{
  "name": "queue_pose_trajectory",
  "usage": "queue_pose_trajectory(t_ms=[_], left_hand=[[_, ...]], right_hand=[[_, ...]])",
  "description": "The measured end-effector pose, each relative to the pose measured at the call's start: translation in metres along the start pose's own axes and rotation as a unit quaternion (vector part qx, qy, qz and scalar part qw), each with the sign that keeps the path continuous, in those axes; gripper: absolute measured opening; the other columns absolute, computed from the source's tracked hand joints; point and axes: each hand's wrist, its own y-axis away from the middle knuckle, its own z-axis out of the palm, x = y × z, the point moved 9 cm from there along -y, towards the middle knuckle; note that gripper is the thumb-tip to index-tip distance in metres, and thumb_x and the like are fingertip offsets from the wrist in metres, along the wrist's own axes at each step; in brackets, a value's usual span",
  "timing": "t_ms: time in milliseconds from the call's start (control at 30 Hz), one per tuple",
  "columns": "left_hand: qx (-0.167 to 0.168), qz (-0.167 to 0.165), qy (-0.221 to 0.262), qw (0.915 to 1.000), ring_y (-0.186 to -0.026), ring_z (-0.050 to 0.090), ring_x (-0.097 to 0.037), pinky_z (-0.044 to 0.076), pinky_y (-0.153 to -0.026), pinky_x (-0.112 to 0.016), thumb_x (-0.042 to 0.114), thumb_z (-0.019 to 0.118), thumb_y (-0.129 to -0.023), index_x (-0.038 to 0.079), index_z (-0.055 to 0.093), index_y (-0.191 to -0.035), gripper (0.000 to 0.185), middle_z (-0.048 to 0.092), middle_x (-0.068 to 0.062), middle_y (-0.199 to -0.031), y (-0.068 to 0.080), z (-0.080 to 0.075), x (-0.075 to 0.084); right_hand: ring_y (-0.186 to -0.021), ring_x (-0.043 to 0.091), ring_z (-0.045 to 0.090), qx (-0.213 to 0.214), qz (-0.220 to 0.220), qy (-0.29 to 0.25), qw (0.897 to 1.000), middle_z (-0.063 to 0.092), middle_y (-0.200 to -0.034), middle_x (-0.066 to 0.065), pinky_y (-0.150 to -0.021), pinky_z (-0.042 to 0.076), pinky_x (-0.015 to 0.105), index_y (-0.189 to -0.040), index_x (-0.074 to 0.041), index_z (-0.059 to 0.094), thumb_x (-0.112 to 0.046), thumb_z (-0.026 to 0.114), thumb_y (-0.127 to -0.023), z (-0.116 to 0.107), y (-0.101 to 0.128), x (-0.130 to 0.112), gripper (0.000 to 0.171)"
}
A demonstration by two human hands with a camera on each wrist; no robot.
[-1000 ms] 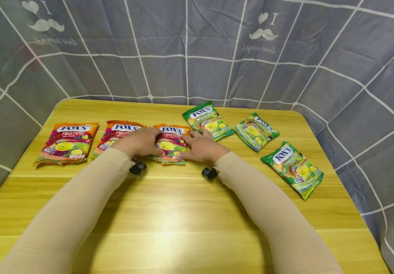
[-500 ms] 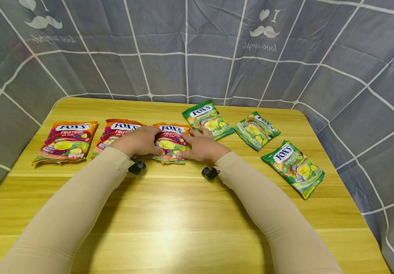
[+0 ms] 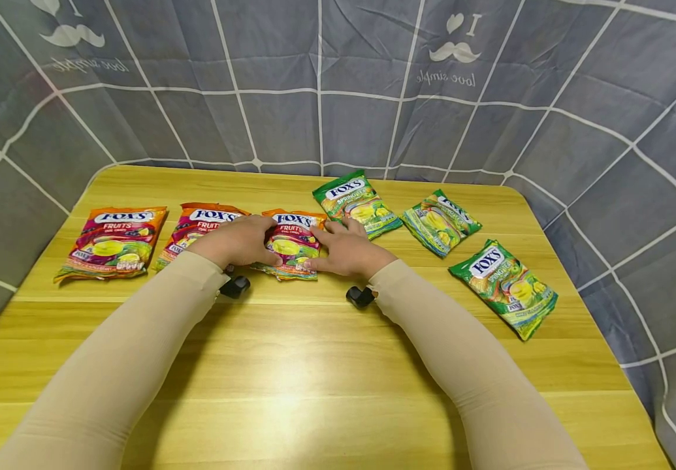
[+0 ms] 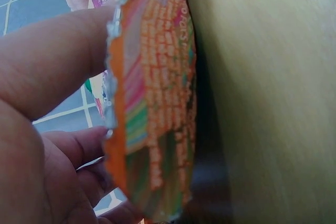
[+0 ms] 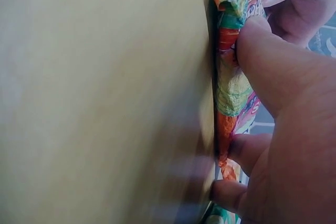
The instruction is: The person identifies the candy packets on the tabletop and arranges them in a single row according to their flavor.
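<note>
A red-and-orange Fox's Fruits candy bag [image 3: 287, 247] lies flat on the table between both hands. My left hand [image 3: 242, 241] holds its left side, the thumb low and a finger higher up; it covers part of another Fruits candy bag [image 3: 199, 225]. My right hand [image 3: 351, 251] holds the right side, thumb low and fingers spread towards a green Fox's candy bag [image 3: 346, 196] behind. In the left wrist view, the thumb [image 4: 58, 59] meets the bag's crimped edge [image 4: 157, 77]. The right wrist view has the thumb [image 5: 262, 56] pressing the bag's front [image 5: 233, 85].
Another Fruits candy bag [image 3: 117, 241] lies at the far left of the wooden table [image 3: 290, 365]. Two more green candy bags, one crumpled [image 3: 440, 222] and one tilted [image 3: 505, 287], lie to the right. A grey curtain [image 3: 285, 85] with white lines surrounds the table's back and sides.
Both hands stay in place on the middle candy bag. The head view has shifted very slightly; no bag has visibly moved on the table.
</note>
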Motion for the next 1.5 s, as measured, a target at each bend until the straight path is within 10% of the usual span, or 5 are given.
queue_pose_trajectory(t_ms=[1500], left_hand=[[0.005,0.009,0.005,0.9999,-0.154,0.034,-0.047,0.028,-0.125,-0.065,0.045,0.078,-0.092,0.003,0.033,-0.163,0.094,0.037,-0.023,-0.167,0.0005,0.0006,-0.0008]], right_hand=[[-0.163,0.045,0.002,0.002,-0.001,0.009,1.0,0.021,-0.176,0.009,-0.133,0.001,0.058,-0.17,-0.031,0.019,-0.073,0.049,-0.1,0.0027,-0.0015,0.0003,0.087]])
